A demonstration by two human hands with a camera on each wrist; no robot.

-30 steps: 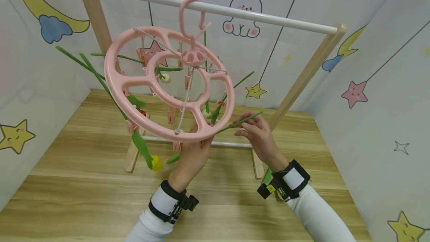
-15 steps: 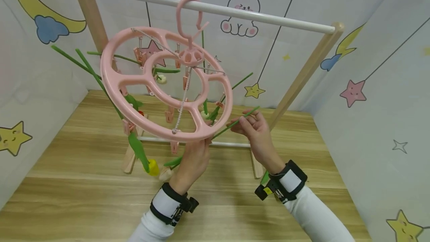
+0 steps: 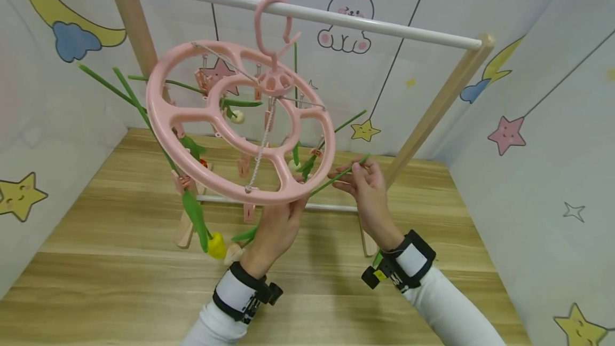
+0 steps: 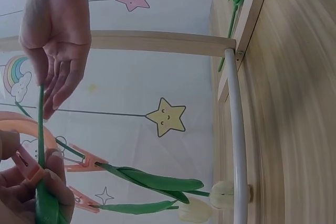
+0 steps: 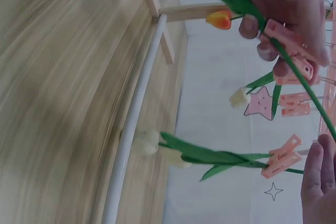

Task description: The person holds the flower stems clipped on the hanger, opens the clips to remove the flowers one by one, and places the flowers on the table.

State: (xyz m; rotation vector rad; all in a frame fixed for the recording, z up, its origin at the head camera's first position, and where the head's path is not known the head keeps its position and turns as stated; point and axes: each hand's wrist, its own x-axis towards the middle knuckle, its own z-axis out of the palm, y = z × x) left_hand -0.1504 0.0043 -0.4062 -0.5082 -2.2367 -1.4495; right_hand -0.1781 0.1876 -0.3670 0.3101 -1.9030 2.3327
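A pink round clip hanger [image 3: 163, 116] hangs tilted by its hook. Below its near right rim, my left hand [image 3: 276, 231] holds a pink clothespin [image 4: 27, 165] at the green stem [image 3: 338, 175] of an artificial tulip. The stem lies along the clip's jaws in the right wrist view. To the right, my right hand [image 3: 372, 202] pinches the stem's free end between thumb and fingers. A pale tulip head [image 3: 234, 253] shows beside my left wrist, its leaf partly behind the hand. Clipped close by are white tulips [image 4: 194, 210] and a yellow tulip [image 3: 216, 246].
The hanger's hook goes over a white rod [image 3: 384, 28] between wooden posts [image 3: 432, 105]. A lower white rod [image 3: 331, 207] runs behind my hands. An orange tulip [image 5: 219, 19] and several unused clothespins [image 3: 244, 164] hang around the ring. A green leaf [image 3: 378, 258] shows near my right wrist.
My right thumb has come down onto the stem, and that hand has shifted slightly. The pale tulip head has come into view by my left wrist. The hanger has barely moved.
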